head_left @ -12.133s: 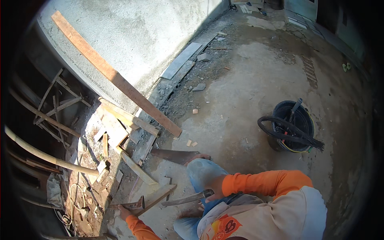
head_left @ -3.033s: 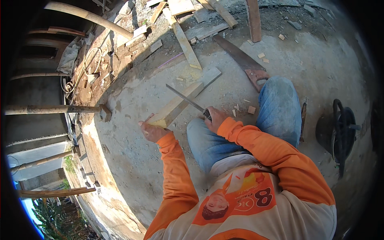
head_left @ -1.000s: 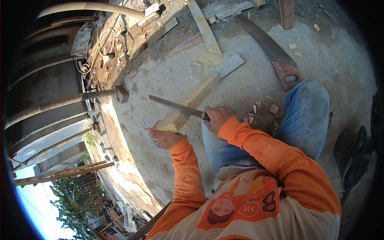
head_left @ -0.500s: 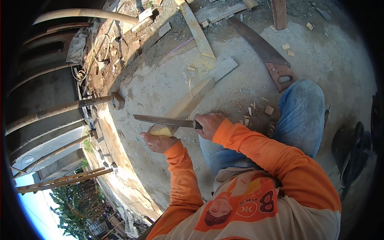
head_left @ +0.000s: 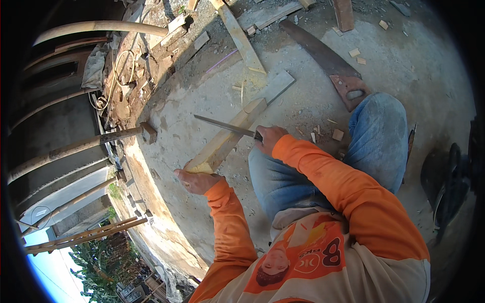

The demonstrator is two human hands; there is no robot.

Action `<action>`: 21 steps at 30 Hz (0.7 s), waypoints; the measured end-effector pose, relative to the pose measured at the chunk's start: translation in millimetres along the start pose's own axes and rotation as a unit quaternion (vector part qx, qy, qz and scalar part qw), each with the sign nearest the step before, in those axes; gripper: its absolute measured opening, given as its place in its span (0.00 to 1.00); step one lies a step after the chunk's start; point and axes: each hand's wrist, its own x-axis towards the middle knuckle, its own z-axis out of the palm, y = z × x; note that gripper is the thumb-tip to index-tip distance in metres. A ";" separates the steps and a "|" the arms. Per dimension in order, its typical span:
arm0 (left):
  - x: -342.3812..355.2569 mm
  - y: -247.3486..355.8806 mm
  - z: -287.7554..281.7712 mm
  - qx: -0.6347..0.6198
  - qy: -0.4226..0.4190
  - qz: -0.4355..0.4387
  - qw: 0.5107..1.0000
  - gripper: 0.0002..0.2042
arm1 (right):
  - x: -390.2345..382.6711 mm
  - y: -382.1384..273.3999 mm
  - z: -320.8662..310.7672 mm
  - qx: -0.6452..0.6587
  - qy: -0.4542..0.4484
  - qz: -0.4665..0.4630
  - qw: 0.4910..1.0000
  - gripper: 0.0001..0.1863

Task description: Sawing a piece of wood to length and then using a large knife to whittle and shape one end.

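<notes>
My left hand (head_left: 196, 182) grips the near end of a squared wooden beam (head_left: 218, 146), whose cut end shows pale yellow. The beam slants away to the right, its far end on a flat grey board (head_left: 278, 86). My right hand (head_left: 272, 139) is closed round the dark handle of a machete (head_left: 222, 124). Its long blade points left and crosses over the middle of the beam, seen almost edge-on; whether it touches the wood I cannot tell. A thin curled shaving (head_left: 243, 96) stands by the beam's far end.
A handsaw (head_left: 321, 50) lies on the concrete floor beyond my bent knee (head_left: 379, 126). Another plank (head_left: 240, 38) lies farther off, among wood chips and offcuts. Bamboo poles (head_left: 76, 146) stand along the left side, near a coiled hose (head_left: 118, 70). A dark object (head_left: 444, 182) is at the right.
My right hand has moved slightly up and to the right with the machete. The blade has swung away from my left hand, toward the beam's far end, and turned edge-on.
</notes>
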 end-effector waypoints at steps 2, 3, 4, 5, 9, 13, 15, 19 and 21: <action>10.7 -6.8 -10.4 0.263 -0.033 0.241 0.933 0.27 | -10.0 -12.0 -3.7 -0.012 -0.014 -0.102 0.995 0.16; 11.0 -11.8 -9.8 0.264 -0.034 0.241 0.934 0.27 | 1.4 15.6 7.1 -0.012 -0.015 -0.101 0.995 0.16; 3.4 0.2 0.2 0.127 -0.037 0.131 0.983 0.27 | 18.5 61.0 10.6 -0.010 0.014 0.004 1.000 0.16; -2.6 4.1 7.6 -0.010 -0.038 0.014 0.999 0.28 | 28.9 92.2 10.1 -0.007 0.040 0.108 0.993 0.16; 7.7 -4.2 1.5 0.119 -0.003 0.164 0.979 0.28 | 11.8 18.9 6.6 -0.045 -0.012 -0.015 0.999 0.16; -1.0 5.5 4.5 -0.007 -0.046 -0.025 0.999 0.29 | 30.5 93.9 16.9 0.015 0.035 0.138 0.990 0.17; 8.8 -3.3 2.2 -0.003 -0.060 0.025 0.998 0.30 | 29.4 93.1 13.5 -0.006 0.053 0.108 0.993 0.17; 4.0 7.4 -0.3 0.068 -0.072 0.025 0.995 0.37 | 9.7 37.0 7.4 -0.031 -0.012 -0.021 0.999 0.15; -1.4 12.5 1.7 0.099 -0.073 0.066 0.990 0.39 | 22.2 91.4 19.1 0.008 0.066 0.117 0.991 0.16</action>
